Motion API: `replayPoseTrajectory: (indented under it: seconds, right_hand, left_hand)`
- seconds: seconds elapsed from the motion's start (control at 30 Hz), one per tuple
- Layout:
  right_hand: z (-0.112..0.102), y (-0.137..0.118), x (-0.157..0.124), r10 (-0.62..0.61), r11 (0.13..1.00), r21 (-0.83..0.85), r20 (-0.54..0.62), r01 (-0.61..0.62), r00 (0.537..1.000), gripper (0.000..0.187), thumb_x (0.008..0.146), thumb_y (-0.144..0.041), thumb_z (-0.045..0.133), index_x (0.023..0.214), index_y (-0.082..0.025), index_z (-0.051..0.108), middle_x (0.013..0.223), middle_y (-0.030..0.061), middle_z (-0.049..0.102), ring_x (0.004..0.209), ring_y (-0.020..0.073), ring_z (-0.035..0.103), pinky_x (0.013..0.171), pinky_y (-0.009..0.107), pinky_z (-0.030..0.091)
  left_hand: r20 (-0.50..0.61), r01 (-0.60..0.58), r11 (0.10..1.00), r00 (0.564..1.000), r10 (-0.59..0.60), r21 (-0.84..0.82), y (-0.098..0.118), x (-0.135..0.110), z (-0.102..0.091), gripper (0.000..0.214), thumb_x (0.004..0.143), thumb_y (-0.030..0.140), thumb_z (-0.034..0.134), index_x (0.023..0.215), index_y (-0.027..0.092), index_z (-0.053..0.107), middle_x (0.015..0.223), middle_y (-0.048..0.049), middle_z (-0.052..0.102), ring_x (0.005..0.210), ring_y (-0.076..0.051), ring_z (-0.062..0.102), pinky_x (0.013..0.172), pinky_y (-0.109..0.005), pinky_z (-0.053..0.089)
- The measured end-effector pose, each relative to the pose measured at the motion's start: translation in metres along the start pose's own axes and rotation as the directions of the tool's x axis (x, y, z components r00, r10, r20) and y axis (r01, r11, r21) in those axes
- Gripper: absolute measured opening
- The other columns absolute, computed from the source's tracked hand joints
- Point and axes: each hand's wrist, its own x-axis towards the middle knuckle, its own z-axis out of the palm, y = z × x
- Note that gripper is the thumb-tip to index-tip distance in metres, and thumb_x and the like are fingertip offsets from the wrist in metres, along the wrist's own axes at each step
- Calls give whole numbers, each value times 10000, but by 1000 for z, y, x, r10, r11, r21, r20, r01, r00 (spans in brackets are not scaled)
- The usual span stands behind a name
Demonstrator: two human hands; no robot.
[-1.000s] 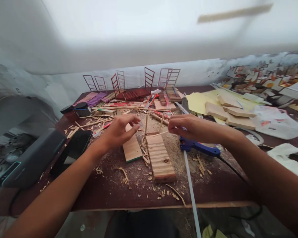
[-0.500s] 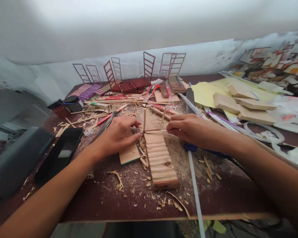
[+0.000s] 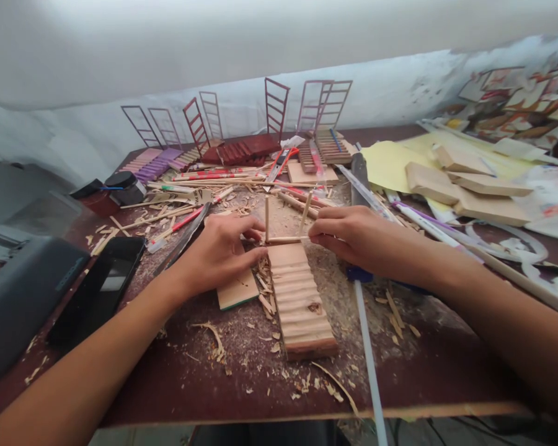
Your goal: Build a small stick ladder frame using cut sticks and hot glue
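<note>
A small bed-like model of bare wooden sticks point(image 3: 300, 297) lies lengthwise in the middle of the dark brown table point(image 3: 177, 378). Two thin upright sticks point(image 3: 266, 218) rise at its far end. A thin horizontal stick point(image 3: 286, 239) spans them. My left hand point(image 3: 221, 251) pinches that stick's left end, fingers closed. My right hand point(image 3: 353, 232) pinches its right end, fingers closed too. A flat wooden piece with a green edge point(image 3: 237, 291) lies under my left hand.
Wood shavings and loose sticks litter the table. A black phone point(image 3: 100, 288) and a dark grey case point(image 3: 23, 297) lie at the left. A blue tool point(image 3: 358, 274) and a long white rod point(image 3: 369, 365) lie at the right. Painted stick models point(image 3: 242, 152) and wooden blocks point(image 3: 469, 186) stand behind.
Both hands lowered the thin stick from above the model onto the two uprights. The camera tilted down, so the table sits higher in view.
</note>
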Motion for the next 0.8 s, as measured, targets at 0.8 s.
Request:
replayPoseTrajectory:
  seconds: [0.8]
  right_hand:
    - [4, 5, -3, -13, 1000, 28, -20, 14, 1000, 302, 1020, -222, 467, 835, -180, 702, 843, 80, 662, 735, 178, 580, 702, 339, 412]
  left_hand:
    - [-7, -44, 999, 999, 44, 14, -1, 6, 6, 56, 873, 231, 708, 873, 186, 673, 827, -12, 716, 778, -166, 643, 746, -315, 482]
